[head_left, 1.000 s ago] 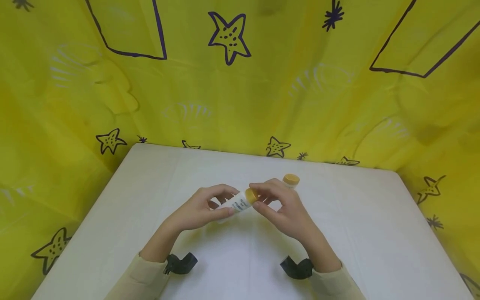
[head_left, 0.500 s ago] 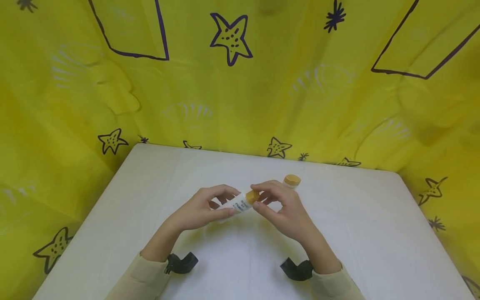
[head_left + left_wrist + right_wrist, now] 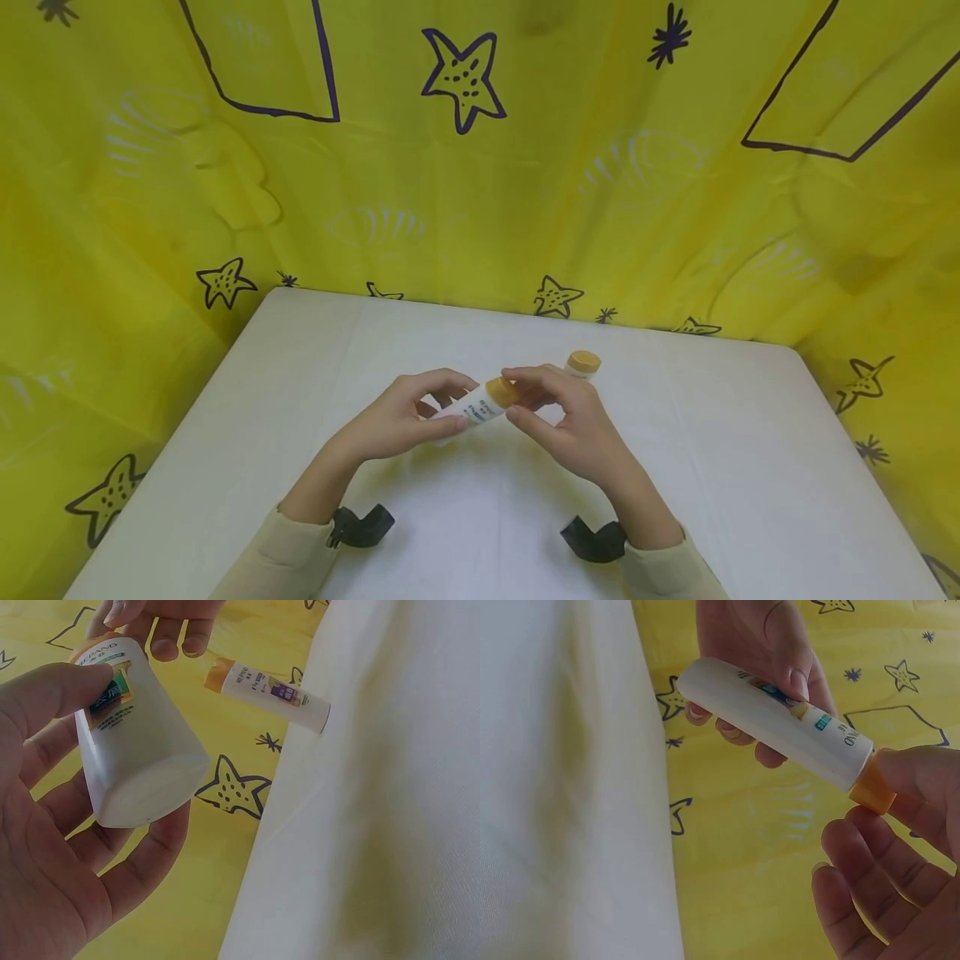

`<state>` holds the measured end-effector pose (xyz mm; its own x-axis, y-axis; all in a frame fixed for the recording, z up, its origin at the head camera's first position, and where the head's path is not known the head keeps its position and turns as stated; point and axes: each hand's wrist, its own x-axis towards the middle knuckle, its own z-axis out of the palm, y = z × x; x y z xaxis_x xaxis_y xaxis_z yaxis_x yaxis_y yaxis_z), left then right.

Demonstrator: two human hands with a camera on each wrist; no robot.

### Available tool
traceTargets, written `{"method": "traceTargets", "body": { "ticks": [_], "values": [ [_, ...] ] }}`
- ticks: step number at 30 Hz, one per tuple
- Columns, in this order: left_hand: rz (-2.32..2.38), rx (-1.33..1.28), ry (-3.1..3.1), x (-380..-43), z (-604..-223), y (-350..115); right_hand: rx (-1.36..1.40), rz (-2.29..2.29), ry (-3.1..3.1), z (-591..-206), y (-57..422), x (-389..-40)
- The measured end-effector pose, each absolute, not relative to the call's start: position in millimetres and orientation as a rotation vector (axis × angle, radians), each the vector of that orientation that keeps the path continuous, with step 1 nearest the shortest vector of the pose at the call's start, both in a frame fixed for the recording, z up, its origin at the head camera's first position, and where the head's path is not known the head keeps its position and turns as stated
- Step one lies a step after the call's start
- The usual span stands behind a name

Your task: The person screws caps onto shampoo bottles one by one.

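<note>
A white plastic bottle (image 3: 478, 407) with a printed label is held tilted over the table, its orange cap (image 3: 874, 787) toward the right. My left hand (image 3: 408, 417) grips the body, thumb on the label and fingers behind. In the left wrist view the bottle's flat base (image 3: 154, 796) faces the camera. My right hand (image 3: 566, 417) pinches the cap between thumb and forefinger, as the right wrist view shows; its other fingers are loosely bent. Behind this hand a second white bottle (image 3: 262, 694) with an orange cap stands upright, its lower part hidden in the head view.
The table (image 3: 720, 467) has a white cover. A yellow curtain (image 3: 480, 183) with drawn starfish and shells hangs along its back and sides. A black curved mount (image 3: 363, 527) sits at the left wrist, and another mount (image 3: 594, 538) at the right.
The capped end of the bottle shifts slightly between my right fingers, and the cap's visible side changes a little. Both hands stay in nearly the same place.
</note>
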<state>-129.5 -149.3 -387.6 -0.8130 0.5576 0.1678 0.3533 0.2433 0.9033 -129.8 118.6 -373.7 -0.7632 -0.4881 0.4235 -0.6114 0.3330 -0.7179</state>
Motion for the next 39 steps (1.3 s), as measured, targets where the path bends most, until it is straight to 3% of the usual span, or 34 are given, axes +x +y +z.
{"method": "traceTargets", "body": {
  "ticks": [39],
  "values": [
    [1.545,0.884,2.37,-128.3,-389.3,-145.0,1.024,1.401,-2.365,-374.1,116.5,-129.8]
  ]
}}
